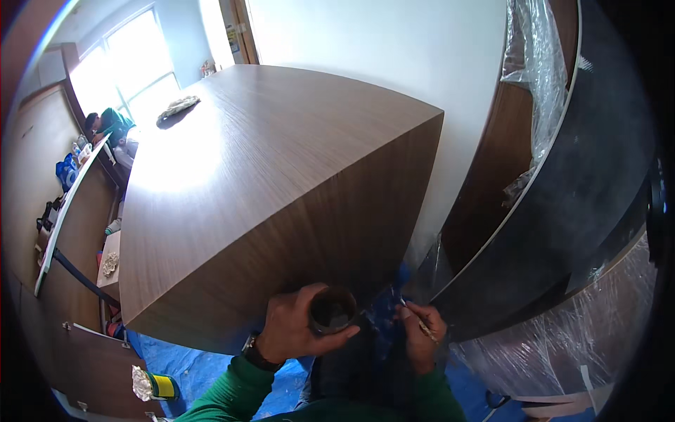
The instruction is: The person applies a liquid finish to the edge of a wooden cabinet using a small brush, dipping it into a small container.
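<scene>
Two hands on my feed, both full: the left hand (290, 329) has its fingers curled round a dark cup (332, 310), in front of the wood-grain unit (281, 144). Right hand (422, 347)'s pinching a thin stick-like tool (425, 328), tip too blurry for me. Blue sheeting (193, 367) below.

Left grip (290, 325) cupped — right grip (423, 342) pinched

Cup (332, 310): round, dark inside, mouth up, in left hand (288, 332). Tool (425, 329): thin, slanted, in right hand (422, 343).
</scene>
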{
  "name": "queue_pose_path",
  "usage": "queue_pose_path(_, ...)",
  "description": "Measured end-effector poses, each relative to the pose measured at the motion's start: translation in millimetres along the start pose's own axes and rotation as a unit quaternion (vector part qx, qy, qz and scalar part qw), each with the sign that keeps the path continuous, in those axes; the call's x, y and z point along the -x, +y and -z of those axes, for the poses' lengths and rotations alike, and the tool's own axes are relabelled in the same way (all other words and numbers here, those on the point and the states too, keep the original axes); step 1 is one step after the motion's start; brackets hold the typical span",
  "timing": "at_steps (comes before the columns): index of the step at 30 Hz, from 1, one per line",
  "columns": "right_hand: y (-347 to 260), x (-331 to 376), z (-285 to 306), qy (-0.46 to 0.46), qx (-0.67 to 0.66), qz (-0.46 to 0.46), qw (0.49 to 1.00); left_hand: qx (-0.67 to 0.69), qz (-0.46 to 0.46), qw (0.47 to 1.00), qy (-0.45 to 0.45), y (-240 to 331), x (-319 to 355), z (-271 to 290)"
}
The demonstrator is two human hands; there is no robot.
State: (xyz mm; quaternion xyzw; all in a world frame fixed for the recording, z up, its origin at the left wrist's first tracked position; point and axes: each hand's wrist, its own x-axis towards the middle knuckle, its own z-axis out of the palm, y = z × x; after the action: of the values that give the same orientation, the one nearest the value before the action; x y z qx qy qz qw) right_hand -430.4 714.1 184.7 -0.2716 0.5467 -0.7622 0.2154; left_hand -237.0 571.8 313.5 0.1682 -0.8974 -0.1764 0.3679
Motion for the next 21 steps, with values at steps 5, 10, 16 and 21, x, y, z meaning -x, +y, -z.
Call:
queue_pose_path(5, -39, -12, -19, -0.057, 0.028, 0.114, 0.991, 0.05, 0.048, 0.998, 0.01, -5, 15, 9)
queue_pose_path(10, -58, -14, -13, -0.059, -0.007, 0.154, 0.986, 0.086, 0.12, 0.989, -0.028, 1, 20, 9)
queue_pose_path(16, -73, -16, -26, -0.169, -0.022, 0.182, 0.969, 0.086, 0.179, 0.98, 0.023, 1, 71, 14)
queue_pose_path(21, -91, -20, -55, -0.227, -0.021, 0.196, 0.954, 0.085, 0.201, 0.974, 0.061, -1, 95, 20)
